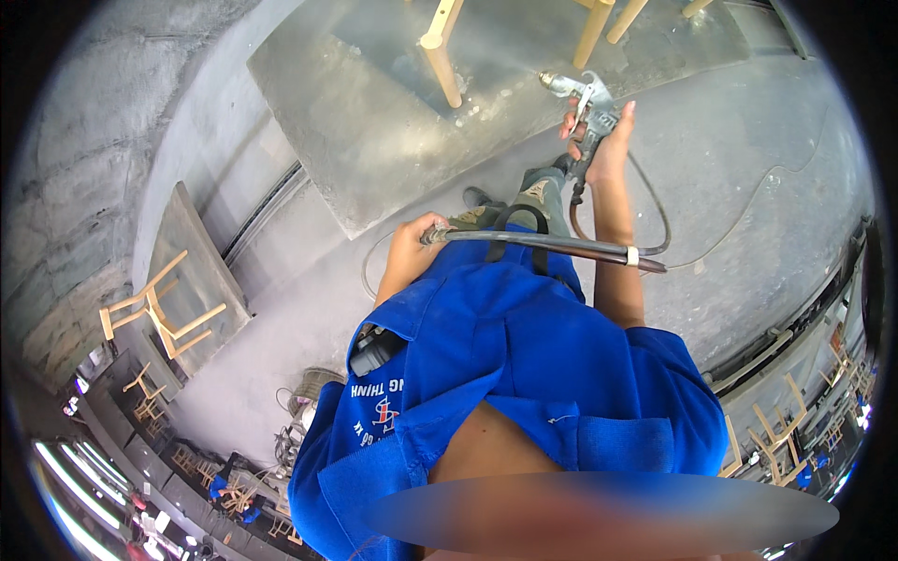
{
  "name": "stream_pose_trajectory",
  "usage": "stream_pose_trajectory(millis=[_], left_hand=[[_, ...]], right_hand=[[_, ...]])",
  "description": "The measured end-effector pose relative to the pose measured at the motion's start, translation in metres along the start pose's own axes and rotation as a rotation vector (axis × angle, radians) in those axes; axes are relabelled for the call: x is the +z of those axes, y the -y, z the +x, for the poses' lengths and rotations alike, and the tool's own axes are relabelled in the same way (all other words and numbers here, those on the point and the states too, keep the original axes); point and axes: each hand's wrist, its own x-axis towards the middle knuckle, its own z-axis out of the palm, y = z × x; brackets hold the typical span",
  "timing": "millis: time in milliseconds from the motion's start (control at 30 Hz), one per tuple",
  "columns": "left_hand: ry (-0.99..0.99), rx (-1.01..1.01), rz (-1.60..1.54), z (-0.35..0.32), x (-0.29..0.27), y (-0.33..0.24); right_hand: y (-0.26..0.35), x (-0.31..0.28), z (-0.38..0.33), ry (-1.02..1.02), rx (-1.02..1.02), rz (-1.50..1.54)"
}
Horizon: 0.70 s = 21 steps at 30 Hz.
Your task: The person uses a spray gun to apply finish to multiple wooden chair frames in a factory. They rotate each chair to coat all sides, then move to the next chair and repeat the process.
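My right hand [610,154] is closed round the grip of a silver spray gun [589,105], which is held up with its nozzle pointing left. A faint mist shows ahead of the nozzle. Close beyond it are the pale wooden legs [440,61] of a piece of furniture, cut off by the top of the view. My left hand [412,248] is closed on a bundle of dark hoses [533,242] that runs across my waist. One hose curves up on the right towards the gun's lower end.
The wooden legs stand on a wide grey, dusty board [365,168]. On the left, a wooden chair frame [164,304] stands by another board. A thin line [748,201] trails over the floor at right. Behind me are more wooden frames [776,435] and people in blue.
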Motion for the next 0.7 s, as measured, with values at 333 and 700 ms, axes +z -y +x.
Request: stream_pose_trajectory(millis=[333, 700], left_hand=[[0.059, -0.086, 0.107, 0.001, -0.006, -0.003], [0.034, -0.132, 0.224, 0.062, 0.001, -0.02]], right_hand=[[-0.159, -0.062, 0.069, -0.39, 0.27, 0.055], [-0.178, -0.049, 0.189, -0.295, 0.288, 0.367]])
